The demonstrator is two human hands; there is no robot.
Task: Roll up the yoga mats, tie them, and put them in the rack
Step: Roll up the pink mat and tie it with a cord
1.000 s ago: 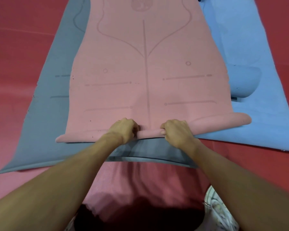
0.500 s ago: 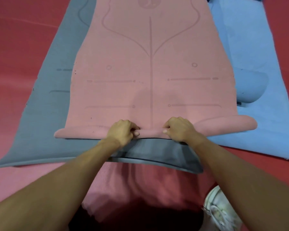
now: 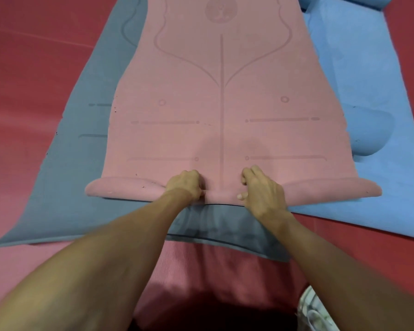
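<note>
Pink mat (image 3: pixel 222 103): near end rolled crosswise under my hands, the flat rest beyond them. My left hand (image 3: pixel 185 187) and right hand (image 3: pixel 261 191), slightly apart, each grip the roll. Grey mat (image 3: pixel 81 168) beneath; blue mat (image 3: pixel 380 192) right of my right hand.

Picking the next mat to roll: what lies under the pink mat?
A grey mat lies under the pink mat, showing at its left and near edges; a blue mat shows on the right. Their overlap beneath is hidden.

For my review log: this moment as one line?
rolling | pink mat: near end rolled | left hand: grips roll | right hand: grips roll
</note>
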